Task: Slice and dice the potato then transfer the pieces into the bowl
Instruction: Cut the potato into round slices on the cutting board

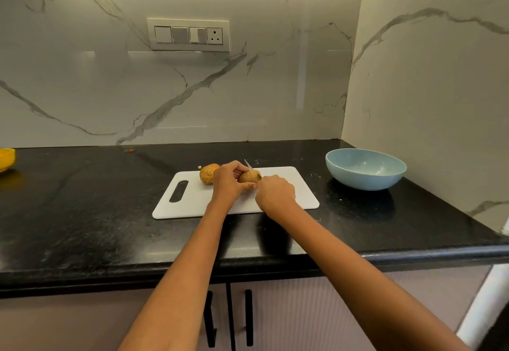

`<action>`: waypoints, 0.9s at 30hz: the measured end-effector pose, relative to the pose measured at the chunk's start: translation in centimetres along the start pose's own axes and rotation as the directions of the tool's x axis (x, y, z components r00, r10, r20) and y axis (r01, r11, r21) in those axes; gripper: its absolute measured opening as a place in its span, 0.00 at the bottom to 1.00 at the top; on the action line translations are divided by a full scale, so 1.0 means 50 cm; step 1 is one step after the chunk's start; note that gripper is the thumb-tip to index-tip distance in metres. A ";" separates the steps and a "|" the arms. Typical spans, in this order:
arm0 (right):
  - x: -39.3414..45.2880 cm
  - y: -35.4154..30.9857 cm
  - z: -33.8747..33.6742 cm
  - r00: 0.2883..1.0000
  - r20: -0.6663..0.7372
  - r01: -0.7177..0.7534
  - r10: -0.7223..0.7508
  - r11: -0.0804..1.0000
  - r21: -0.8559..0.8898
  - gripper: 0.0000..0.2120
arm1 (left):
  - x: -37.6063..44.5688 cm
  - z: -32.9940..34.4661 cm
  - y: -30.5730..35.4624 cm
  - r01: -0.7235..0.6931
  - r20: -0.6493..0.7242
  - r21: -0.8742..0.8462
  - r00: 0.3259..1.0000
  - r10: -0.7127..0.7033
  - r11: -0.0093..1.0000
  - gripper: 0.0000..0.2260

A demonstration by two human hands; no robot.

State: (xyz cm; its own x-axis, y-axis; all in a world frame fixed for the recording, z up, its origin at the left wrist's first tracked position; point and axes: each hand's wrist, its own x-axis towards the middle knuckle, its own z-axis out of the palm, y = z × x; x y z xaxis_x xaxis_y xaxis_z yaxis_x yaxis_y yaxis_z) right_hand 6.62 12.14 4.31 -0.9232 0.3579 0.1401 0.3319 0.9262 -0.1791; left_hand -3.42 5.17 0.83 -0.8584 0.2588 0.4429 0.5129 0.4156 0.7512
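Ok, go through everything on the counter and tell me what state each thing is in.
Potato: on the board, held, being cut.
Second potato: whole, lying on the board.
Knife: blade in the held potato.
Cutting board: flat on the counter.
Blue bowl: upright, empty.
Left hand: gripping the potato.
Right hand: holding the knife.

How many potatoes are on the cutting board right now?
2. One potato sits mid-board, held by the left hand under the knife; the other potato lies just to its left on the cutting board. Any cut pieces may be hidden.
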 end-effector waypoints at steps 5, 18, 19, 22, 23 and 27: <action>-0.005 0.011 -0.004 0.999 0.027 0.019 -0.018 1.000 -0.021 0.14 | 0.002 -0.001 -0.002 0.013 0.010 -0.005 1.000 -0.013 1.000 0.18; -0.015 0.029 0.005 0.993 0.115 -0.007 0.007 1.000 0.006 0.14 | -0.002 -0.001 -0.002 0.021 -0.006 -0.020 1.000 -0.021 1.000 0.19; -0.019 0.037 0.007 0.994 0.113 -0.010 0.011 1.000 -0.004 0.14 | -0.002 -0.001 -0.004 0.027 -0.009 -0.020 1.000 -0.027 0.999 0.19; -0.019 0.049 0.007 0.995 0.095 -0.008 0.012 0.999 -0.036 0.13 | -0.001 0.001 -0.005 0.036 0.000 -0.031 0.999 -0.036 0.999 0.19; -0.017 0.051 0.003 0.996 0.085 -0.010 0.013 0.999 -0.036 0.13 | -0.001 0.000 -0.005 0.035 0.007 -0.036 0.999 -0.035 0.999 0.19; -0.004 0.065 -0.027 0.998 0.030 -0.056 0.056 0.998 0.020 0.14 | 0.004 0.002 -0.003 0.041 0.037 -0.024 0.999 -0.040 0.999 0.19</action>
State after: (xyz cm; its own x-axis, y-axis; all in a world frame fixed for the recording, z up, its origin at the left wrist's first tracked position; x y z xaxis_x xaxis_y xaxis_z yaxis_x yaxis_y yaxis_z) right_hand 8.13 15.26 5.01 -0.9086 0.4054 0.1009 0.3796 0.9020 -0.2059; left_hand -3.64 5.24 0.75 -0.8772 0.2738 0.3945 0.4772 0.4051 0.7799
